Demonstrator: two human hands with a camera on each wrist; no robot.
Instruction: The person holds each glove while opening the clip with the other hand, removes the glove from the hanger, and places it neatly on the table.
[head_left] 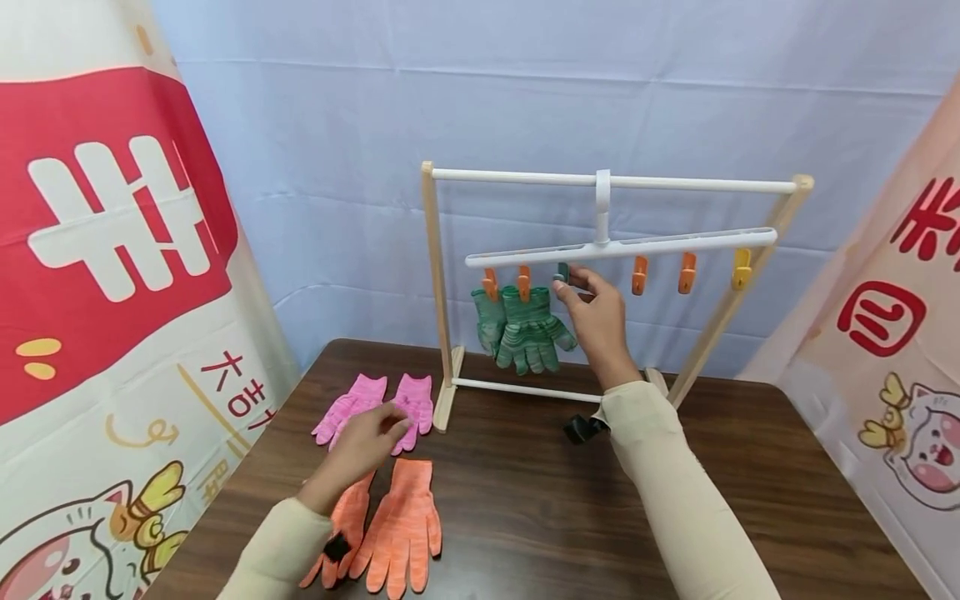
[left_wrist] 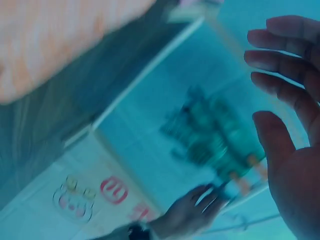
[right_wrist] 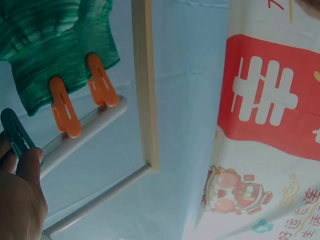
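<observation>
At the white hanger (head_left: 678,244), my right hand (head_left: 600,321) pinches a dark green clothespin (head_left: 562,272) between thumb and fingers. Beside it, a pair of green gloves (head_left: 528,329) hangs cuffs up from two orange clothespins (right_wrist: 65,107). My left hand (head_left: 367,442) hovers near the pink gloves (head_left: 416,396), which lie flat on the table. Its fingers are loosely bent with nothing between them, as the left wrist view of that hand (left_wrist: 295,100) shows. Nearer the front lie orange gloves (head_left: 405,521), one partly hidden by my left forearm.
A wooden-post rack (head_left: 437,275) with a white top rod (head_left: 517,177) carries the tilted hanger. Two orange clothespins (head_left: 639,275) and a yellow clothespin (head_left: 741,268) hang on its right half. The brown table (head_left: 525,508) is bounded by printed cloth (head_left: 97,250) on the left.
</observation>
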